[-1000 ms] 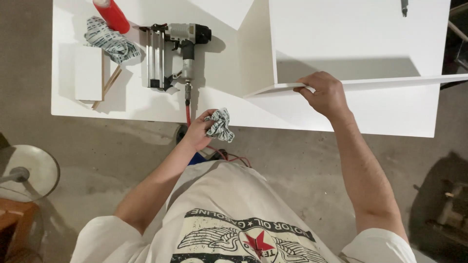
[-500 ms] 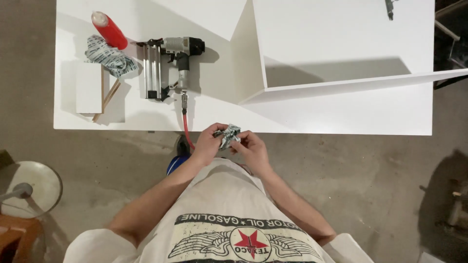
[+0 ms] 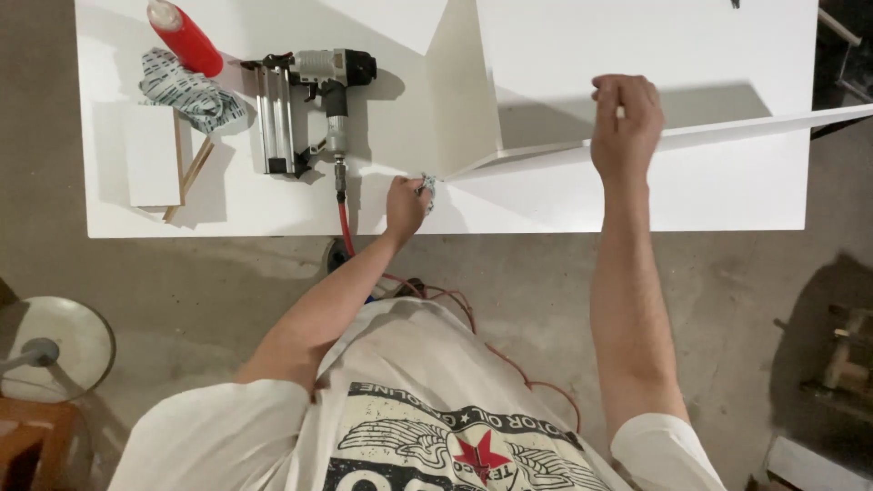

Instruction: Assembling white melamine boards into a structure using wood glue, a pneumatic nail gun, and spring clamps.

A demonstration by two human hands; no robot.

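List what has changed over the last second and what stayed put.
Half a second ago both hands met at the table edge around the small patterned rag. Now the left hand has carried the rag up to the corner of the white panel assembly, and the right hand has reached out to grip the upright panel's top edge. The nail gun, red bottle and larger cloth stayed put.

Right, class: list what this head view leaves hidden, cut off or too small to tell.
Head view:
- Rag: mostly hidden inside the left hand; its pattern is too small to tell.
- Right hand: its fingers curl over the panel edge, so the fingertips are hidden.
- Bottle: its top is cut off by the frame.
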